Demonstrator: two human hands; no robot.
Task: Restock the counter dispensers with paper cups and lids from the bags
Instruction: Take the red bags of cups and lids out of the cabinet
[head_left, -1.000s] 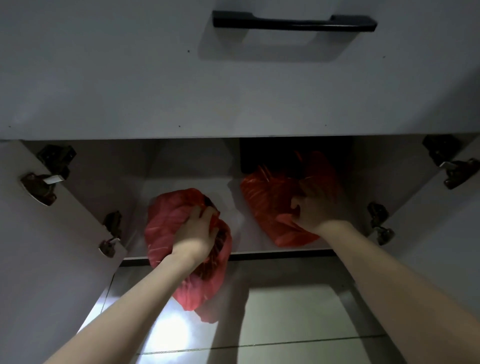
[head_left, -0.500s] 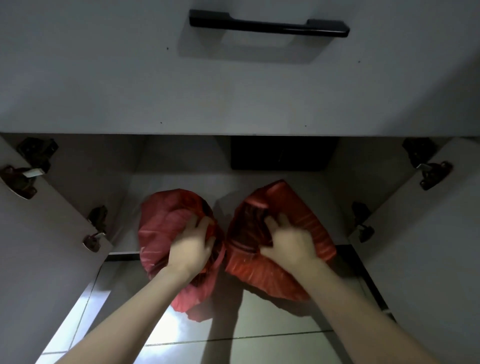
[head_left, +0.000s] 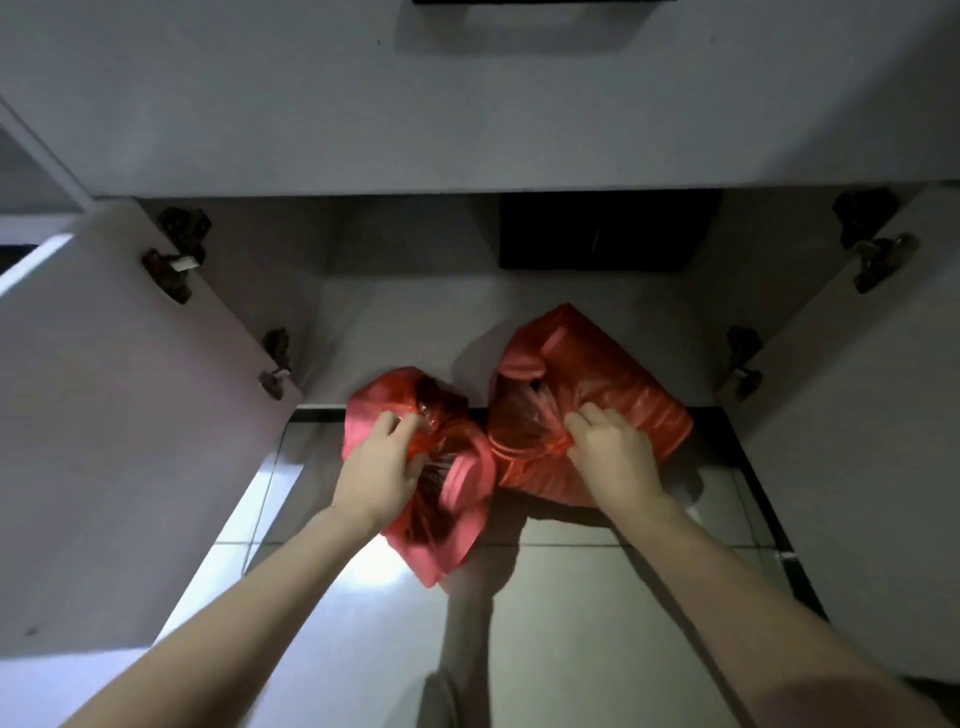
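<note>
- The left hand (head_left: 382, 465) has its fingers curled round the gathered neck of the left red plastic bag (head_left: 447, 519), holding it above the tiled floor (head_left: 571, 623) just in front of the open cabinet (head_left: 415, 312)
- This bag hangs from the grip, its lower corner pointing down toward a bright patch of reflected light on the tiles; dark contents show through the thin plastic, but what they are cannot be told
- The right hand (head_left: 610, 449) pinches the bunched top of the right red plastic bag (head_left: 623, 395), fingers curled tight on the twisted plastic
- The right bag is the larger one; it sits at the cabinet's front edge, partly over the dark sill (head_left: 322, 414) and partly over the floor, and whether it rests on the shelf or hangs free cannot be told
- The two bags touch each other between the hands
- Both cabinet doors stand open: the left door (head_left: 130, 441) and the right door (head_left: 857, 467), each with metal hinges (head_left: 174, 262) on the inner face
- A dark rectangular box or opening (head_left: 608, 228) sits at the back of the cabinet, behind the right bag
- A pale drawer front (head_left: 467, 104) spans the top of the view above the cabinet
</note>
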